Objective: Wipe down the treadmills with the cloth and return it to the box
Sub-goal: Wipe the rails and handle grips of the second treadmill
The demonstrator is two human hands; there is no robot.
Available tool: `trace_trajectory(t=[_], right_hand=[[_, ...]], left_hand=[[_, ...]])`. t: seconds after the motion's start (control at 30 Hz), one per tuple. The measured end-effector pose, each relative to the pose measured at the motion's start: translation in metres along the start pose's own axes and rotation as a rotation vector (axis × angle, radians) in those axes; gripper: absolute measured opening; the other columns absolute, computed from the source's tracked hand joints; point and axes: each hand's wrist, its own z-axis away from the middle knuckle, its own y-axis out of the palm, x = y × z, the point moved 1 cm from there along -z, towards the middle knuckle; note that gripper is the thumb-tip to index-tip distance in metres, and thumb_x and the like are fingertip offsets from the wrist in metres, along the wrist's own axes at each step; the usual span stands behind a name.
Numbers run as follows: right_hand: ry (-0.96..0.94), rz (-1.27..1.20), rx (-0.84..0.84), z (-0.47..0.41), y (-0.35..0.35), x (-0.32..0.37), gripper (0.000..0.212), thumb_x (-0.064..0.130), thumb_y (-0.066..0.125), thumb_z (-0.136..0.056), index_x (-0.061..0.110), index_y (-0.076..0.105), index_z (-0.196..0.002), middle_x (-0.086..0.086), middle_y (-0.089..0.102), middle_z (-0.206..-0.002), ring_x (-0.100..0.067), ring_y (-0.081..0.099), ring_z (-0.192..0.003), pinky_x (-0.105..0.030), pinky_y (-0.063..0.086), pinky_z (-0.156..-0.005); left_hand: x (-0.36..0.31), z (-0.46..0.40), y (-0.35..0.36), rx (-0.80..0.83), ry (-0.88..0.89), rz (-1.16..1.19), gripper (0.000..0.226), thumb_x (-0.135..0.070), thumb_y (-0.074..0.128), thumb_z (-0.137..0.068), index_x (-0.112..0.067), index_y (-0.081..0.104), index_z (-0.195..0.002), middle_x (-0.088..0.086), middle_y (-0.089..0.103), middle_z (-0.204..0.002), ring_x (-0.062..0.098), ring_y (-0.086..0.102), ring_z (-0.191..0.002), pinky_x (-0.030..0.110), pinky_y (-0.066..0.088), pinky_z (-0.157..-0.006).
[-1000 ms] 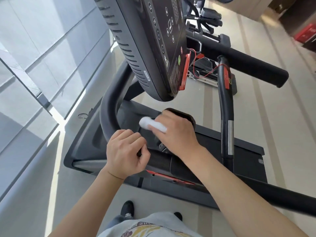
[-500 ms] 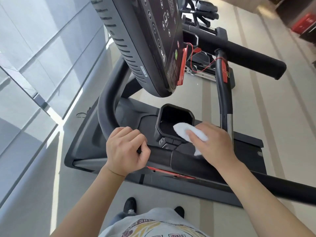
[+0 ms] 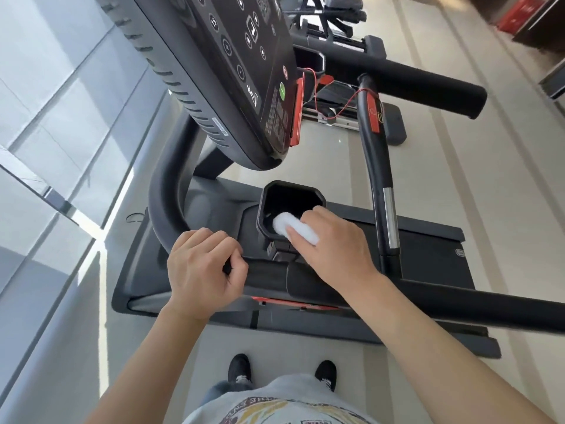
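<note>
Wiping in progress, mid-task. Right hand (image 3: 331, 244) pinching folded white cloth (image 3: 295, 229), fingers curled over it, pressing it on near rim of black cup holder (image 3: 290, 206), cloth tip dipping inside the pocket. Left hand (image 3: 204, 275) at 9 o'clock of right, fingers curled round handlebar (image 3: 166, 206), gripping for support, holding no cloth. Console (image 3: 244, 78) overhead at 12 o'clock of cup holder, tilted, buttons facing right. Side rail (image 3: 377, 166) with chrome sensor at 3 o'clock of right hand, near but apart. Long grip bar (image 3: 412, 84) at 1 o'clock, further off. Deck (image 3: 428, 255) below, under both hands. Shoes (image 3: 240, 367) at 6 o'clock on floor.

Progress guess: this treadmill partly done at best, cup holder being cleaned now; cannot tell from surfaces which parts are already wiped. Left to do, likely: console, rails, bars, other treadmills seen at 12–1 o'clock, then cloth back to box. Box not in view.
</note>
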Motion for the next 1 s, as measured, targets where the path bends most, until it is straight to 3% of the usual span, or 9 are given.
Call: trace_trajectory(t=[0.13, 0.27, 0.47, 0.57, 0.7, 0.8, 0.9, 1.0], right_hand=[[-0.008, 0.040, -0.013, 0.003, -0.004, -0.017, 0.032, 0.038, 0.067, -0.096, 0.015, 0.055, -0.077, 0.005, 0.044, -0.073, -0.022, 0.043, -0.052, -0.030, 0.037, -0.043], [0.109, 0.014, -0.005, -0.042, 0.016, -0.027, 0.029, 0.032, 0.066, -0.092, 0.020, 0.051, -0.071, 0.008, 0.041, -0.071, -0.023, 0.042, -0.053, -0.028, 0.028, -0.053], [0.151, -0.139, -0.015, -0.071, 0.022, -0.039, 0.036, 0.047, 0.057, -0.097, 0.016, 0.062, -0.079, 0.004, 0.057, -0.077, -0.026, 0.056, -0.066, -0.035, 0.042, -0.058], [0.154, -0.087, 0.044, -0.051, 0.015, -0.029, 0.035, 0.054, 0.044, -0.096, 0.023, 0.052, -0.080, 0.007, 0.051, -0.076, -0.024, 0.054, -0.067, -0.035, 0.041, -0.061], [0.132, -0.126, 0.117, -0.004, 0.000, -0.017, 0.029, 0.048, 0.053, -0.101, 0.023, 0.049, -0.086, 0.007, 0.049, -0.079, -0.021, 0.053, -0.070, -0.037, 0.040, -0.061], [0.178, -0.190, 0.065, 0.004, -0.011, -0.019, 0.033, 0.047, 0.055, -0.104, 0.017, 0.050, -0.090, 0.005, 0.052, -0.080, -0.021, 0.052, -0.069, -0.036, 0.041, -0.061], [0.255, -0.209, -0.091, -0.025, -0.015, -0.028, 0.032, 0.045, 0.056, -0.105, 0.014, 0.054, -0.094, 0.002, 0.054, -0.082, -0.022, 0.053, -0.070, -0.036, 0.041, -0.059], [0.315, -0.116, -0.052, -0.057, -0.002, -0.032, 0.029, 0.045, 0.052, -0.105, 0.018, 0.053, -0.094, 0.005, 0.053, -0.085, -0.022, 0.054, -0.072, -0.035, 0.038, -0.060]], left_hand=[[0.000, -0.001, 0.002, -0.020, 0.014, -0.001, 0.021, -0.009, 0.053, -0.078, -0.013, 0.061, -0.060, -0.004, 0.051, -0.055, 0.023, 0.040, -0.053, 0.035, 0.034, -0.056], [0.001, 0.001, 0.002, -0.015, 0.013, -0.013, 0.021, -0.009, 0.054, -0.080, -0.014, 0.061, -0.060, -0.004, 0.051, -0.056, 0.024, 0.040, -0.054, 0.034, 0.033, -0.057], [0.001, 0.002, 0.002, -0.006, 0.008, -0.018, 0.020, -0.009, 0.054, -0.080, -0.014, 0.060, -0.061, -0.003, 0.051, -0.056, 0.025, 0.041, -0.054, 0.037, 0.036, -0.058], [0.000, 0.003, 0.001, -0.005, 0.010, -0.025, 0.020, -0.009, 0.054, -0.080, -0.014, 0.060, -0.061, -0.003, 0.051, -0.057, 0.025, 0.040, -0.054, 0.036, 0.036, -0.058], [0.001, 0.003, 0.002, -0.029, 0.021, -0.018, 0.022, -0.010, 0.053, -0.081, -0.014, 0.060, -0.061, -0.004, 0.050, -0.056, 0.023, 0.040, -0.054, 0.035, 0.035, -0.058], [0.002, 0.004, 0.004, -0.038, 0.026, -0.006, 0.022, -0.010, 0.053, -0.081, -0.014, 0.060, -0.060, -0.004, 0.052, -0.056, 0.024, 0.042, -0.053, 0.036, 0.036, -0.057], [0.003, 0.003, 0.005, -0.034, 0.027, 0.002, 0.023, -0.011, 0.053, -0.082, -0.014, 0.061, -0.061, -0.004, 0.053, -0.057, 0.025, 0.043, -0.053, 0.038, 0.038, -0.056], [0.003, 0.003, 0.004, -0.031, 0.027, 0.003, 0.023, -0.012, 0.053, -0.083, -0.014, 0.061, -0.061, -0.004, 0.054, -0.057, 0.025, 0.044, -0.053, 0.038, 0.038, -0.056]])
